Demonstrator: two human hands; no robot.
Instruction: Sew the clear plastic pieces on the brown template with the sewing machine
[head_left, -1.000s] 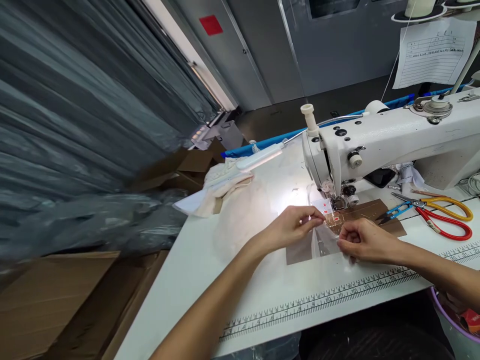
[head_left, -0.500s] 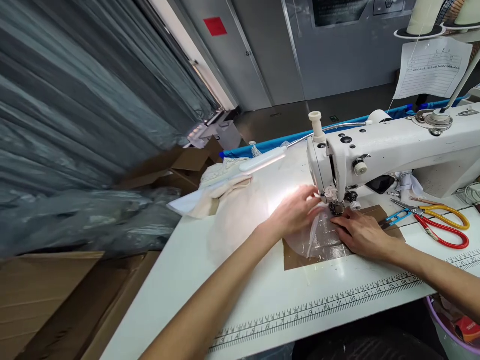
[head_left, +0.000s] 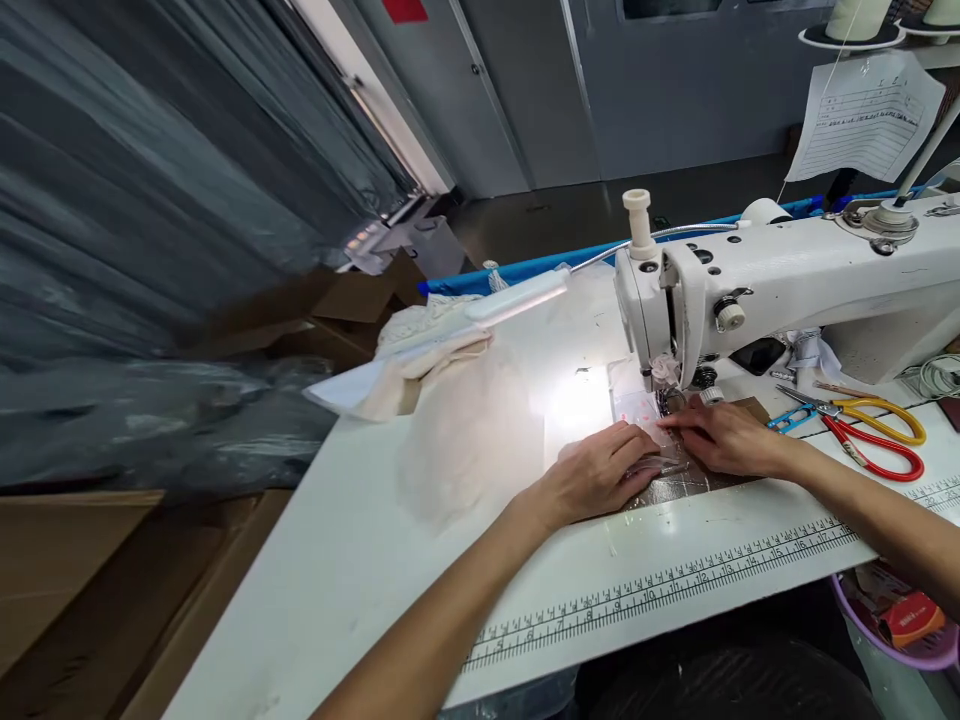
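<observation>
A white sewing machine [head_left: 795, 285] stands at the right, its presser foot [head_left: 667, 400] down near a thin, see-through whitish fabric [head_left: 637, 408] with small pinkish marks. My left hand [head_left: 604, 470] lies left of and in front of the foot, its fingers curled together on a bunched fold of this fabric. Close to the foot on the right, my right hand [head_left: 716, 437] pinches and presses the fabric, index fingertip beside the foot. Part of the fabric is hidden beneath both hands. A bright lamp spot lights the table left of the needle.
Red-and-yellow-handled scissors [head_left: 874, 425] and blue thread snips [head_left: 791, 418] lie right of my right hand. Pale fabric pieces [head_left: 427, 375] and a lamp bar [head_left: 517, 298] are at the left back. A printed ruler [head_left: 675, 590] runs along the table's [head_left: 352, 560] front edge. Cardboard boxes [head_left: 75, 590] stand left.
My left hand has come from behind-left of the needle toward the front edge, closing on the fabric. The fabric has shifted, showing pinkish marks. My right hand stays by the foot; the view has shifted slightly.
</observation>
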